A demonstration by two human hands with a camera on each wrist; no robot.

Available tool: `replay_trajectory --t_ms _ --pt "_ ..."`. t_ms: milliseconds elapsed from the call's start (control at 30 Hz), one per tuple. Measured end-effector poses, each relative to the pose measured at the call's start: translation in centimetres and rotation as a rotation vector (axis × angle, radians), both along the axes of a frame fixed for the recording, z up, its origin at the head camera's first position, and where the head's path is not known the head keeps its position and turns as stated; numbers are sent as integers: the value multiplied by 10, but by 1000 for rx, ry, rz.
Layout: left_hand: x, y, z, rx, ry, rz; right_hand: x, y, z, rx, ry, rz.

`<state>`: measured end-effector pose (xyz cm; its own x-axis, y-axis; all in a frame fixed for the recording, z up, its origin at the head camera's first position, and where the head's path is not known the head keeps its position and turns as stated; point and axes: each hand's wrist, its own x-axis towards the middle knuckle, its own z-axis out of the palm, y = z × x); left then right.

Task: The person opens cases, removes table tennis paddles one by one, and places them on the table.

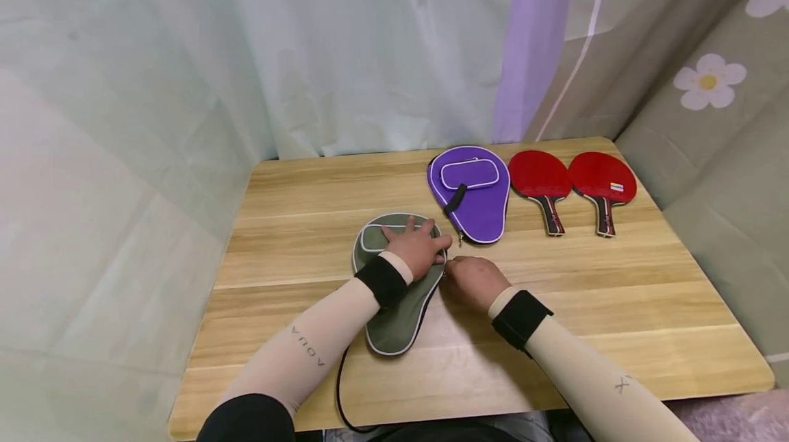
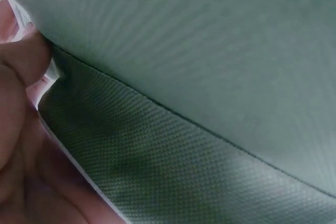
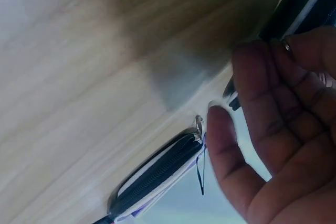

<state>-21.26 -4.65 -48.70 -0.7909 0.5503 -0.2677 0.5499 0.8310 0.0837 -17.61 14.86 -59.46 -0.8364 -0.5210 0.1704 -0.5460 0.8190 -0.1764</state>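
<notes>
An olive-green table tennis bat case [image 1: 394, 327] with white piping lies flat on the wooden table, its narrow end toward me. My left hand [image 1: 414, 250] rests across its wide upper part with fingers spread, over the small front pocket. In the left wrist view, green fabric [image 2: 184, 61] fills most of the picture beside the fingers. At the case's right edge, my right hand [image 1: 474, 281] pinches a zipper pull [image 3: 286, 46] between thumb and curled index finger. How far the zip is open cannot be told.
Behind my hands lies a purple bat case [image 1: 477, 212] with a black strap. To its right are two red table tennis bats, one [image 1: 539, 175] beside the other [image 1: 603, 177]. A black cord [image 1: 339, 387] hangs near the table's front edge. Curtains stand behind and beside the table.
</notes>
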Motion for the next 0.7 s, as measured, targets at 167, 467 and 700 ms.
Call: replay_trajectory --t_ms 167,467,700 --pt "2 3 2 7 -16 27 7 -1 16 -31 28 46" --pt "2 4 1 -15 -35 55 5 -1 9 -37 31 75" --pt "-1 5 1 -1 -1 47 18 -6 40 -80 110 48"
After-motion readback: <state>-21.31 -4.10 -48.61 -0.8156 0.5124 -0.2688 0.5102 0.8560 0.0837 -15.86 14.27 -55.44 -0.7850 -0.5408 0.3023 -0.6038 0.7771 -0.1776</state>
